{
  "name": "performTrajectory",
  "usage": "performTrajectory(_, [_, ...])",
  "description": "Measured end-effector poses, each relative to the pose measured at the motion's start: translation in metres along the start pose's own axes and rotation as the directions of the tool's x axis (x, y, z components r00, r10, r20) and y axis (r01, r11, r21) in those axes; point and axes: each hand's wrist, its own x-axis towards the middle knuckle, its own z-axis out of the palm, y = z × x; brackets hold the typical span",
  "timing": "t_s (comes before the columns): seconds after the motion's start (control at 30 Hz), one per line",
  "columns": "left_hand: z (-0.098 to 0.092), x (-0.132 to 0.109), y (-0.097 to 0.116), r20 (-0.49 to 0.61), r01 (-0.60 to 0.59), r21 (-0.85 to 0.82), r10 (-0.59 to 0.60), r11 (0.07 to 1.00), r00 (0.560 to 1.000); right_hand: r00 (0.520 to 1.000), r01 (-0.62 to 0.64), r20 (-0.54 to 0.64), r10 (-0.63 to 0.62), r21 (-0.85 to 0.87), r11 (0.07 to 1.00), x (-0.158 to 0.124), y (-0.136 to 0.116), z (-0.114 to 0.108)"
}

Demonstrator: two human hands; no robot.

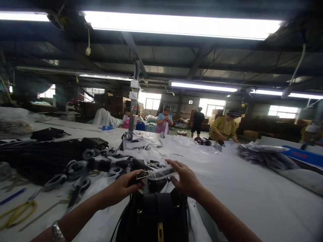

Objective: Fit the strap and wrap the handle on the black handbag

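Hands at the near edge: two, left hand and right hand. Black bag: one. Yellow-handled scissors: one pair. Blue pen: one. People at the far end: four.

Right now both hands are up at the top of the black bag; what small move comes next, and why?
Probably draw the clear plastic wrap down over the black bag. The left hand pinches the gold buckle at the bag's top, which steadies it, while the right hand rests its fingers on the wrap just above the opening. Whether the wrap is a sleeve or a loose sheet cannot be told.
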Motion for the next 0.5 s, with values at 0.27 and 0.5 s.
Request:
performTrajectory(0.27, [0.021, 0.014, -0.026, -0.142, -0.072, 0.235, 0.108, 0.969, 0.984, 0.978, 0.146, 0.197, -0.071, -0.401, 0.904, 0.041, -0.034, 0.005])
performTrajectory(0.5, [0.026, 0.018, -0.042, -0.113, -0.001, 0.079, 0.010, 0.997, 0.994, 0.994, 0.058, 0.112, -0.017, -0.382, 0.923, 0.060, -0.018, -0.010])
